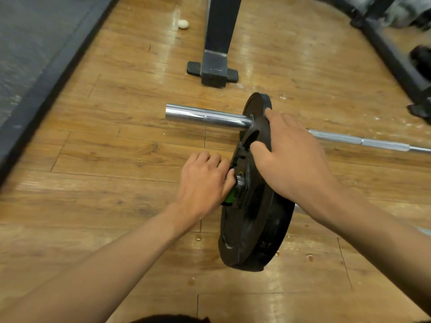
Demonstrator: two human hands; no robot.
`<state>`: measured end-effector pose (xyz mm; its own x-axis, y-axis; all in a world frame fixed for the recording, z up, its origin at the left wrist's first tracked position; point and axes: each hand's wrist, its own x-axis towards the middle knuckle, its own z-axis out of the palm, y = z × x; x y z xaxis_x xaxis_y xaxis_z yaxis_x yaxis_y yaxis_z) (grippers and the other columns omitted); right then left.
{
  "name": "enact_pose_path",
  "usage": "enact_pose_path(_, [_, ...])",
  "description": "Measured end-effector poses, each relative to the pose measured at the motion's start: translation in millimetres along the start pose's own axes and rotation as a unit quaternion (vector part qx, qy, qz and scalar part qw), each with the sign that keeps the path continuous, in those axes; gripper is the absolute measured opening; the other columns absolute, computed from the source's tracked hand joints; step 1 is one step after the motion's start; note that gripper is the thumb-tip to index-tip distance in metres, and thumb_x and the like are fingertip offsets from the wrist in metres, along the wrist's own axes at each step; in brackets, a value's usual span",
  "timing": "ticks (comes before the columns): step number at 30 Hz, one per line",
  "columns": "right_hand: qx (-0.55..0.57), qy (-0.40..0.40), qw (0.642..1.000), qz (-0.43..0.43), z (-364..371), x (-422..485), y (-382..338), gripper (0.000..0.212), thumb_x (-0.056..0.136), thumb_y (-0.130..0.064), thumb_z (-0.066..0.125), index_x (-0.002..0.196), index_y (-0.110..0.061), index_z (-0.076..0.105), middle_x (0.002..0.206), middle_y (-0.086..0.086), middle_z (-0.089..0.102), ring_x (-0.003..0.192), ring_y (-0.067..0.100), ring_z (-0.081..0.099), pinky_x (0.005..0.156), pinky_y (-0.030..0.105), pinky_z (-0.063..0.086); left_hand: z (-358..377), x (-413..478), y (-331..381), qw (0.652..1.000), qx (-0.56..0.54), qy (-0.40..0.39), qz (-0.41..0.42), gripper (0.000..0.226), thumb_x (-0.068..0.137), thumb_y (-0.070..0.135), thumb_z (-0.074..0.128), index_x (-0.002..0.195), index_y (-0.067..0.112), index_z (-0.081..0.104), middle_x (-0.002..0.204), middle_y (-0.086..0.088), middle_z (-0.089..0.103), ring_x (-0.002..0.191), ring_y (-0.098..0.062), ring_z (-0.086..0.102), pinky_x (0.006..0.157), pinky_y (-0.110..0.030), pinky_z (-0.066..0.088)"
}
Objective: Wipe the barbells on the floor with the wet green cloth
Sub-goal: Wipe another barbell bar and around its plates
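Observation:
Two barbells lie on the wooden floor. The near one carries a large black weight plate (254, 229) standing on edge. My right hand (286, 155) grips the plate's upper rim, thumb hooked over its face. My left hand (205, 180) holds the green cloth (229, 197) against the plate's hub, where a short chrome bar end shows; most of the cloth is hidden under my fingers. Behind it, the far barbell's chrome sleeve (205, 117) points left from a smaller black plate (256, 106), and its thin shaft (373, 143) runs off to the right.
A black bench leg with a flat foot (213, 68) stands just beyond the far barbell. A dark mat edge (46, 85) runs along the left. A black frame bar (396, 64) crosses the upper right. Water drops dot the floor (198, 237) near the plate. A small pale object (183, 24) lies far back.

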<state>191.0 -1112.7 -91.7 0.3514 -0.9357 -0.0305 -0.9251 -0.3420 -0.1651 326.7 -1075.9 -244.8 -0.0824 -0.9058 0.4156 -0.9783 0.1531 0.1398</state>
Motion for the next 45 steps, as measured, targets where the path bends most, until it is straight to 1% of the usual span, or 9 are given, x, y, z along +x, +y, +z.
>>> enact_pose_path(5, [-0.001,0.002,1.0,-0.011,1,-7,-2,0.061,0.098,-0.03,0.049,0.155,-0.011,0.037,0.151,0.007,0.045,0.14,0.024,0.038,0.113,0.037,0.031,10,-35,-6,0.995,0.015,-0.002,0.098,0.05,0.11,0.04,0.041,0.141,0.004,0.056,0.135,-0.018,0.061,0.127,-0.037,0.055,0.113,-0.05,0.042])
enact_pose_path(9, [-0.003,0.01,1.0,-0.017,3,-8,0,0.059,0.097,-0.03,0.049,0.153,-0.012,0.039,0.146,0.005,0.048,0.135,0.023,0.041,0.108,0.035,0.031,-4,-6,-10,0.997,-0.002,-0.048,0.055,0.047,0.106,0.049,0.035,0.104,0.013,0.065,0.094,-0.01,0.064,0.086,-0.033,0.063,0.073,-0.041,0.049])
enact_pose_path(12, [0.0,0.004,1.0,-0.01,2,-6,-1,0.059,0.097,-0.03,0.049,0.152,-0.012,0.039,0.149,0.006,0.047,0.137,0.022,0.039,0.11,0.035,0.031,-12,22,0,0.992,0.017,-0.124,-0.001,0.048,0.106,0.053,0.022,0.081,0.026,0.054,0.074,0.003,0.055,0.061,-0.022,0.05,0.049,-0.032,0.019])
enact_pose_path(15, [0.002,-0.015,1.0,-0.004,0,-6,-1,0.064,0.098,-0.034,0.045,0.158,-0.012,0.033,0.156,0.005,0.04,0.144,0.022,0.034,0.117,0.038,0.028,-11,16,-6,0.994,-0.015,-0.113,0.002,0.048,0.105,0.052,0.022,0.083,0.024,0.054,0.074,0.001,0.057,0.061,-0.024,0.053,0.051,-0.032,0.021])
enact_pose_path(20, [-0.011,-0.004,1.0,0.002,-5,-1,2,0.066,0.084,-0.048,0.034,0.138,-0.015,0.054,0.114,-0.003,0.042,0.122,0.024,0.044,0.099,0.038,0.033,-8,-18,-2,0.995,-0.009,-0.101,0.017,0.043,0.105,0.047,0.033,0.102,0.017,0.063,0.092,-0.005,0.062,0.082,-0.029,0.057,0.07,-0.041,0.038])
enact_pose_path(32, [-0.06,-0.116,0.991,-0.041,-6,-23,-19,0.082,0.078,-0.061,0.027,0.146,-0.02,0.051,0.148,0.004,0.048,0.137,0.027,0.04,0.111,0.049,0.041,-37,-5,14,0.96,0.006,-0.279,0.003,0.05,0.107,0.046,0.024,0.111,0.014,0.063,0.101,-0.012,0.072,0.089,-0.035,0.07,0.061,-0.035,0.037])
enact_pose_path(35, [-0.055,-0.113,0.991,-0.054,-7,-32,-18,0.079,0.078,-0.057,0.028,0.146,-0.022,0.05,0.147,0.0,0.048,0.137,0.024,0.038,0.111,0.047,0.04,-41,-35,14,0.979,-0.006,-0.202,0.022,0.056,0.104,0.05,0.021,0.111,0.015,0.064,0.097,-0.01,0.071,0.081,-0.033,0.067,0.06,-0.036,0.035])
enact_pose_path(41, [-0.051,-0.107,0.99,-0.071,-4,-37,-16,0.081,0.078,-0.056,0.025,0.152,-0.029,0.042,0.149,-0.002,0.048,0.137,0.024,0.037,0.108,0.045,0.038,-20,-107,5,0.99,0.034,-0.076,0.116,0.052,0.109,0.038,0.047,0.149,0.004,0.047,0.143,-0.021,0.057,0.135,-0.038,0.048,0.117,-0.05,0.033])
enact_pose_path(45, [-0.036,-0.098,0.992,-0.064,-3,-30,-13,0.079,0.08,-0.053,0.027,0.152,-0.027,0.043,0.147,0.001,0.051,0.136,0.026,0.04,0.11,0.047,0.039,-34,-74,14,0.994,-0.012,-0.096,0.058,0.045,0.107,0.045,0.036,0.125,0.011,0.06,0.112,-0.013,0.063,0.099,-0.033,0.06,0.083,-0.043,0.046])
